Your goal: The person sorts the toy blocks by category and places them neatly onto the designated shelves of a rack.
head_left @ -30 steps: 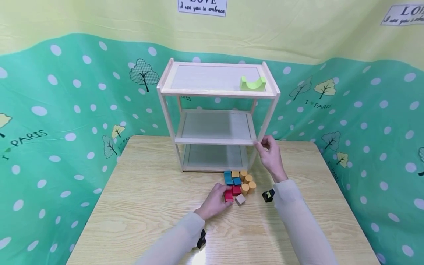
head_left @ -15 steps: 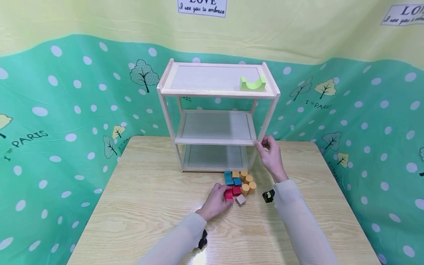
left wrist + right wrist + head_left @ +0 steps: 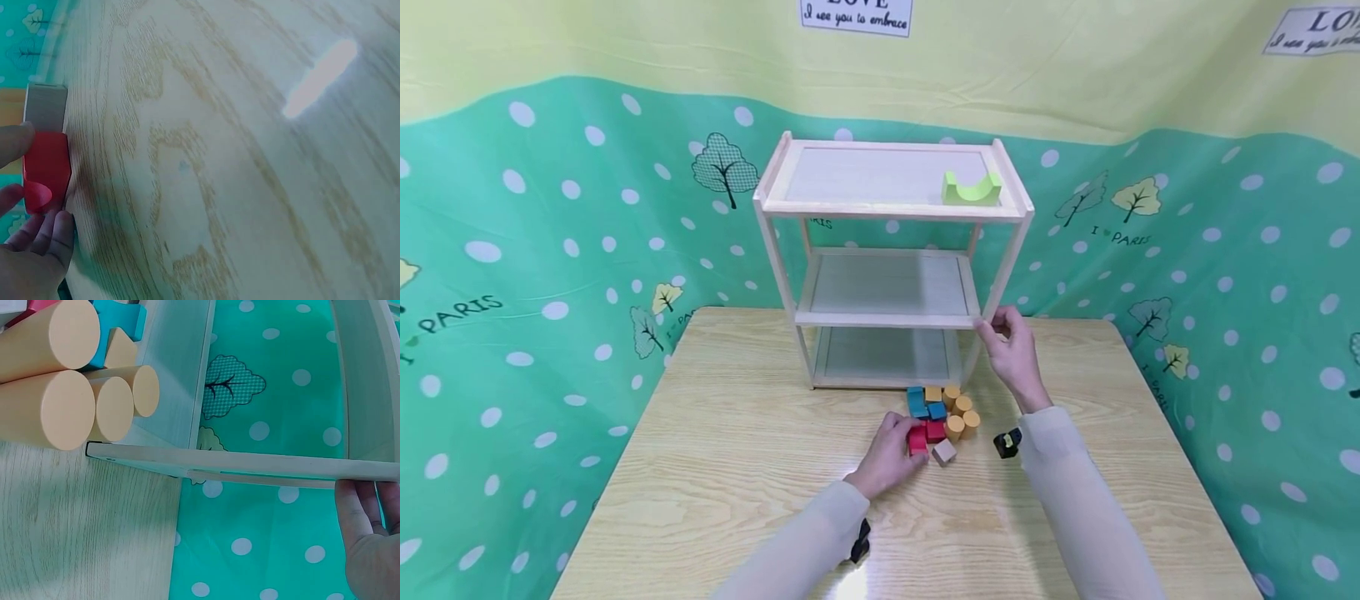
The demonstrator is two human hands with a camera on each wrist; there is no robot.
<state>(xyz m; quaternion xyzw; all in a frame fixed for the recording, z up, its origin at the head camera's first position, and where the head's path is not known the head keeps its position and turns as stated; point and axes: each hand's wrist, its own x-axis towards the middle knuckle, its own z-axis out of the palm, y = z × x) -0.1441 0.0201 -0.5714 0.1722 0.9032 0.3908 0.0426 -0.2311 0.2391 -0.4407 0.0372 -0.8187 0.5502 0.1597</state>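
Observation:
My left hand [image 3: 886,460] pinches a red block [image 3: 917,439] on the table, thumb at its near end and fingers at the far one. In the left wrist view a curved notch shows in this red block [image 3: 53,156]. A second red block [image 3: 936,431] lies beside it, with a greyish-brown block [image 3: 944,452] just in front. On the right, my right hand [image 3: 1013,354] grips the front right post of a pale wooden shelf [image 3: 887,320] at middle-board height. The right wrist view has the fingers [image 3: 355,512] against the frame.
Several tan cylinders [image 3: 955,427], a teal block [image 3: 917,402], a blue block [image 3: 937,411] and a tan block [image 3: 933,394] cluster before the shelf's right front. A light green notched block [image 3: 972,200] sits on the top board. Patterned cloth [image 3: 1225,250] hangs behind the table [image 3: 737,433].

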